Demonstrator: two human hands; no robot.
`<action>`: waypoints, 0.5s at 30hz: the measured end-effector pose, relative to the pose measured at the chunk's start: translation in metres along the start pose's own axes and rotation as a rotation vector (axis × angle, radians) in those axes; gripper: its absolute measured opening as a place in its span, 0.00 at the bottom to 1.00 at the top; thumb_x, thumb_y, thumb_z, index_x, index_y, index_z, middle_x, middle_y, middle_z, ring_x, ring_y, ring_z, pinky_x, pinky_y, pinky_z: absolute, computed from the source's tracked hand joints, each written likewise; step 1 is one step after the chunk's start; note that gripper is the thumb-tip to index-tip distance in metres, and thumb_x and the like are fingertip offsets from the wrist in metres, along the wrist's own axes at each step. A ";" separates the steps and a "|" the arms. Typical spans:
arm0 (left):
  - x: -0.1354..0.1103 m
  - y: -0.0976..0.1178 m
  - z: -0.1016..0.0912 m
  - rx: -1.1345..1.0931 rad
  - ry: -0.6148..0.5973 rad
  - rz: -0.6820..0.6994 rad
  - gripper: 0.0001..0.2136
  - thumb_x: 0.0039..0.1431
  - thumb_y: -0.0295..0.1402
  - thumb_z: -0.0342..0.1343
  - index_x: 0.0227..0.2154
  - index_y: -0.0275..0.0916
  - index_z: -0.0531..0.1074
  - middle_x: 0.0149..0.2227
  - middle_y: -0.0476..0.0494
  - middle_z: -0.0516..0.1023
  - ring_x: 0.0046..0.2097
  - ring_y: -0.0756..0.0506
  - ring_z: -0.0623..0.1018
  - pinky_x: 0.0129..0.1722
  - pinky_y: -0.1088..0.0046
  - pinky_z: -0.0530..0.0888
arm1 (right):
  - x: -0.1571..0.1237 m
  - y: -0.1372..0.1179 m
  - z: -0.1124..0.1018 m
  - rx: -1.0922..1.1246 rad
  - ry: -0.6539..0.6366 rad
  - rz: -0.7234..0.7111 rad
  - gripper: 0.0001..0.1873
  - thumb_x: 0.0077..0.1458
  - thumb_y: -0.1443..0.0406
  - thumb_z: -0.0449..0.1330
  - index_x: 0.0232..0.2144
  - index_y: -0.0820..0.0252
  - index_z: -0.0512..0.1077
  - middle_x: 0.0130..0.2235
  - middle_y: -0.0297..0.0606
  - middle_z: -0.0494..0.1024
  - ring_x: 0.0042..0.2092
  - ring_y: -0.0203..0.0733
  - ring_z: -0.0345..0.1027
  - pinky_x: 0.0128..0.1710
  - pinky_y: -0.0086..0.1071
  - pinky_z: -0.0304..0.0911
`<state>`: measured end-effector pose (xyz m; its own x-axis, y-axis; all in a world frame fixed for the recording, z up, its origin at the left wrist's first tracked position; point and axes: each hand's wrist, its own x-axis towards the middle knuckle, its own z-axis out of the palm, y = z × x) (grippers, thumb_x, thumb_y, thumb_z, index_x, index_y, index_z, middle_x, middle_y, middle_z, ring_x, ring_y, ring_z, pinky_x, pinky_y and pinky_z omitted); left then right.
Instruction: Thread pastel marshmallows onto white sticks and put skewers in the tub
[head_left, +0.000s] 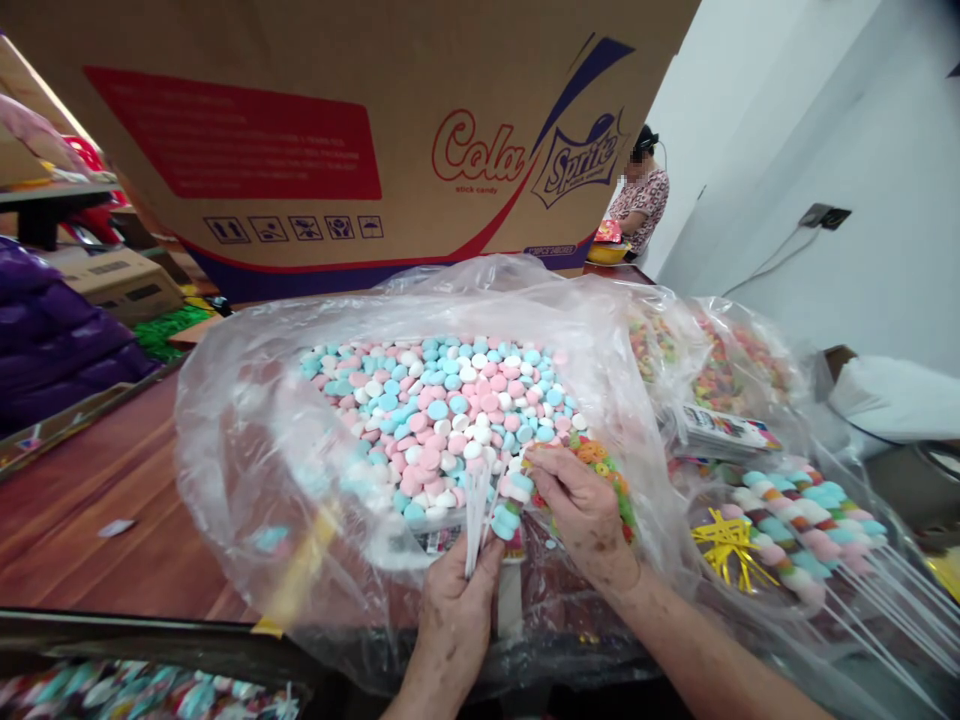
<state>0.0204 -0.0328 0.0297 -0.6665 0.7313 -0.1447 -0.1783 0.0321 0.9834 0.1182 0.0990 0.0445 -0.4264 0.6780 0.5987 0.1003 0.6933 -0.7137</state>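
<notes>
A big clear plastic bag (pixel 247 420) lies open on the table, full of pink, blue and white round candies (pixel 442 410). My left hand (pixel 454 615) is closed around a bundle of thin white sticks (pixel 476 510) that stand upright at the bag's near edge. My right hand (pixel 581 505) pinches a candy at the top of one stick, where a few candies are threaded (pixel 510 505). Orange and green ring candies (pixel 600 460) lie just behind my right hand.
A large Cola/Sprite cardboard box (pixel 337 130) stands behind the bag. Finished candy skewers (pixel 802 525) and yellow twist ties (pixel 724 545) lie in plastic at right. Another person (pixel 641 195) sits at the far end. Purple bags (pixel 52 340) sit left on the wooden table (pixel 90 500).
</notes>
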 end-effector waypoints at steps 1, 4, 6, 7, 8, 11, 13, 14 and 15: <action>0.000 -0.001 0.000 0.002 -0.004 0.005 0.15 0.48 0.44 0.66 0.17 0.39 0.73 0.16 0.51 0.66 0.28 0.44 0.71 0.22 0.75 0.65 | -0.002 0.001 0.001 0.002 0.005 0.018 0.12 0.61 0.69 0.56 0.43 0.54 0.78 0.42 0.36 0.82 0.44 0.39 0.76 0.49 0.34 0.71; 0.001 -0.003 -0.001 0.020 -0.009 0.013 0.14 0.49 0.43 0.65 0.18 0.39 0.74 0.16 0.50 0.67 0.29 0.43 0.73 0.23 0.75 0.67 | -0.006 0.003 0.005 0.023 0.032 0.083 0.13 0.60 0.68 0.56 0.43 0.54 0.78 0.42 0.34 0.82 0.43 0.39 0.77 0.47 0.33 0.73; 0.001 -0.004 -0.002 0.033 -0.002 0.019 0.13 0.50 0.43 0.64 0.21 0.38 0.76 0.18 0.49 0.70 0.30 0.43 0.73 0.25 0.74 0.68 | -0.009 0.003 0.008 0.037 0.053 0.119 0.13 0.60 0.68 0.57 0.43 0.54 0.79 0.42 0.34 0.83 0.43 0.39 0.77 0.46 0.33 0.74; 0.001 -0.004 -0.002 0.039 -0.003 0.022 0.13 0.50 0.43 0.64 0.23 0.38 0.77 0.20 0.49 0.72 0.31 0.42 0.74 0.26 0.74 0.69 | -0.009 0.002 0.009 0.039 0.061 0.127 0.13 0.59 0.68 0.57 0.43 0.54 0.79 0.42 0.33 0.83 0.43 0.39 0.77 0.46 0.33 0.74; 0.001 -0.004 -0.002 0.048 -0.009 0.025 0.13 0.51 0.43 0.64 0.24 0.37 0.78 0.21 0.48 0.74 0.31 0.42 0.74 0.27 0.73 0.70 | -0.009 0.002 0.009 0.036 0.066 0.129 0.13 0.59 0.68 0.57 0.43 0.54 0.79 0.41 0.33 0.83 0.42 0.40 0.78 0.45 0.32 0.74; 0.001 -0.003 -0.003 0.079 -0.029 0.038 0.13 0.52 0.43 0.63 0.26 0.37 0.79 0.27 0.45 0.78 0.34 0.41 0.75 0.31 0.71 0.72 | -0.008 0.000 0.010 0.020 0.067 0.109 0.13 0.58 0.68 0.57 0.42 0.54 0.79 0.40 0.33 0.83 0.41 0.39 0.78 0.45 0.31 0.74; 0.001 -0.001 -0.003 0.112 -0.049 0.041 0.12 0.53 0.42 0.61 0.29 0.37 0.81 0.29 0.45 0.80 0.36 0.40 0.76 0.34 0.70 0.72 | -0.006 -0.001 0.009 0.003 0.064 0.073 0.13 0.59 0.69 0.57 0.42 0.54 0.79 0.41 0.34 0.83 0.42 0.39 0.78 0.46 0.31 0.73; 0.001 0.000 -0.003 0.130 -0.063 0.039 0.12 0.54 0.42 0.61 0.31 0.37 0.81 0.30 0.45 0.81 0.37 0.40 0.76 0.35 0.69 0.73 | -0.005 -0.002 0.009 -0.006 0.062 0.045 0.14 0.59 0.69 0.57 0.43 0.54 0.79 0.41 0.35 0.83 0.42 0.39 0.77 0.47 0.31 0.73; 0.000 0.002 -0.003 0.144 -0.071 0.038 0.12 0.54 0.41 0.60 0.31 0.37 0.81 0.31 0.45 0.81 0.37 0.40 0.76 0.36 0.69 0.73 | -0.003 -0.002 0.009 -0.015 0.058 0.012 0.14 0.59 0.70 0.56 0.43 0.55 0.79 0.41 0.36 0.83 0.43 0.39 0.77 0.47 0.31 0.72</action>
<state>0.0174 -0.0347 0.0308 -0.6174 0.7798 -0.1039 -0.0452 0.0967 0.9943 0.1117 0.0929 0.0410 -0.3723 0.6993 0.6102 0.1193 0.6880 -0.7158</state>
